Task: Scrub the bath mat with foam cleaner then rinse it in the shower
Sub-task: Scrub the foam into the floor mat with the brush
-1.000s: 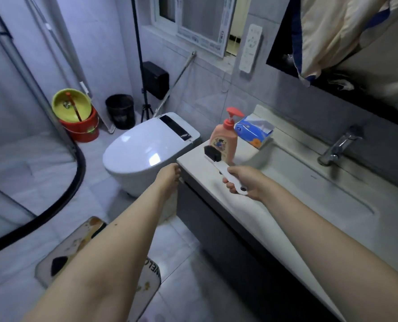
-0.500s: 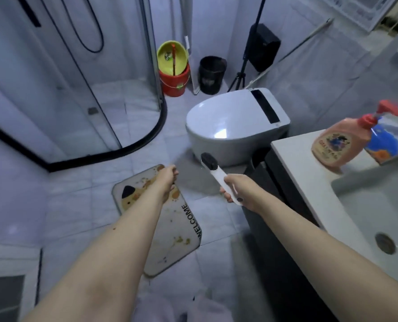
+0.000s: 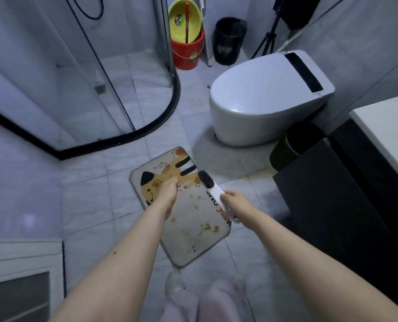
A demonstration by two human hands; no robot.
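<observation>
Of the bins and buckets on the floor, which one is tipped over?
The dark bin between the toilet and the vanity: it leans with its mouth sideways. The black bin and red bucket stand upright.

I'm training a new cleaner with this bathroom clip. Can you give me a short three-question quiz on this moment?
1. True or false: the right hand holds a brush.
2. What marks the bath mat? A: brown stains; B: white foam; C: nothing.
3. Fill in: the yellow basin sits in a red ____.

Key: 1 true. 2 A. 3 bucket.
</observation>
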